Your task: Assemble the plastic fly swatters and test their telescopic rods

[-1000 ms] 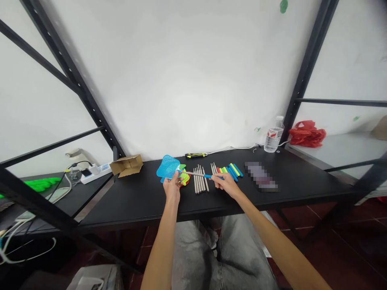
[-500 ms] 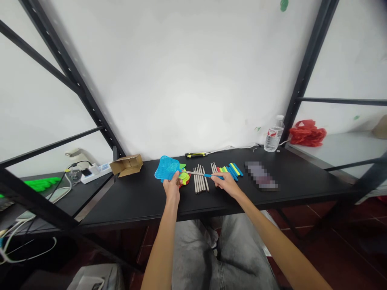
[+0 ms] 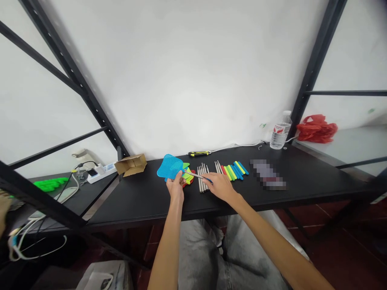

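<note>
Over the tabletop (image 3: 121, 205), the left hand (image 3: 175, 187) is pinching the blue fly swatter (image 3: 169, 166) while the right hand (image 3: 222, 186) is clasping its handle (image 3: 208, 180), sideways force possibly risking a bent rod (image 3: 194, 174).

Both forearms (image 3: 167, 237) outstretched, left hand (image 3: 175, 187) pinched, right hand (image 3: 222, 186) palm-down, apparently curled.

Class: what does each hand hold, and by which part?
The left hand holds a blue fly swatter at the base of its head; the right hand holds its handle.

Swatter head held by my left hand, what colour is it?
Blue: the swatter head shows best in the head view.
</note>
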The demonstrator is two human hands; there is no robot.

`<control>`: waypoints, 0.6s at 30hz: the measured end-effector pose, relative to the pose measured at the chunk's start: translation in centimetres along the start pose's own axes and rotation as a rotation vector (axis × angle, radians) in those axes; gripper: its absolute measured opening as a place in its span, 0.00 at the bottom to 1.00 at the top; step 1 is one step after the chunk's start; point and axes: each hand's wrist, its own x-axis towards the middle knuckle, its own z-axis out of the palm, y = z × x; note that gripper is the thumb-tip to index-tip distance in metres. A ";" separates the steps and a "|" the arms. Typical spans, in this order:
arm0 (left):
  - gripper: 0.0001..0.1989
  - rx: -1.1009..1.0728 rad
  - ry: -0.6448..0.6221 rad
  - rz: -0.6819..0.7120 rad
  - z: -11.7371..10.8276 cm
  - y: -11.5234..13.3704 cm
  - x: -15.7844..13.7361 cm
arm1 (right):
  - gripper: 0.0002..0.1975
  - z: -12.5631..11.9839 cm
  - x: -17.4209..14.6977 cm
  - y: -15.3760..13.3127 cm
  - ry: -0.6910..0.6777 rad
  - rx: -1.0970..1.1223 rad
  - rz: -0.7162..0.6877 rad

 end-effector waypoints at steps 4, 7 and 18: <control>0.18 0.013 -0.026 0.004 0.0 -0.1 -0.1 | 0.18 0.6 -0.5 -0.2 0.014 -0.064 -0.010; 0.19 0.014 -0.057 -0.001 0.2 -0.1 -0.2 | 0.18 0.8 -1.0 -0.1 0.042 -0.098 0.005; 0.18 0.083 -0.160 -0.045 0.3 -0.4 -0.7 | 0.18 0.6 -1.3 -0.7 0.119 -0.101 0.002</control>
